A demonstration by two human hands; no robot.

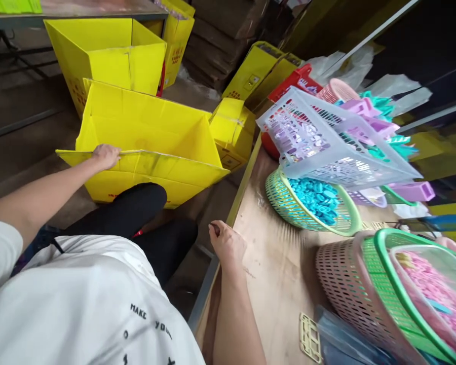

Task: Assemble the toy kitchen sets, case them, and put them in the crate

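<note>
Box [148, 129], bright yellow, creased and open-topped, stands beside the table [273, 258]; the left hand [106, 156] grips its near rim, while the right hand [228, 244] curls at the table's edge, its hold unclear.

Dark brown floor [23, 162] shows at left; a metal-edged table [99, 6], upper left; a pale wooden tabletop [277, 253], lower right.
</note>
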